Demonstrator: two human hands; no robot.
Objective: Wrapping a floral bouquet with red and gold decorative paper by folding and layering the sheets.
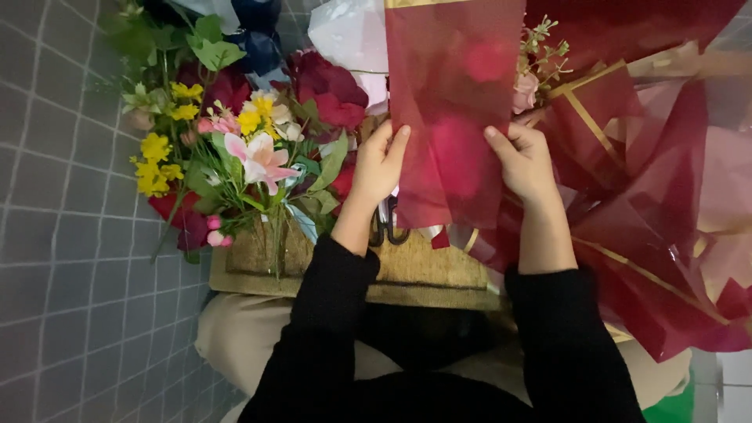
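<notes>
sleeves: long, black | trousers: beige | hands: bare, no rings

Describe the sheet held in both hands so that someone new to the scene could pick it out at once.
Start at the woven mat on the person's lap. Above it, the left hand and right hand hold a dark red translucent sheet upright by its side edges. The other red wrapping sheets lie crumpled to the right with gold edging.

A translucent dark red wrapping sheet [454,110], rectangular with a gold band along its top edge, hangs upright at centre. More red wrapping sheets [658,235] with gold stripes lie crumpled at right, and white wrapping paper [348,35] bunches behind. No labels, signs or screens show.
</notes>
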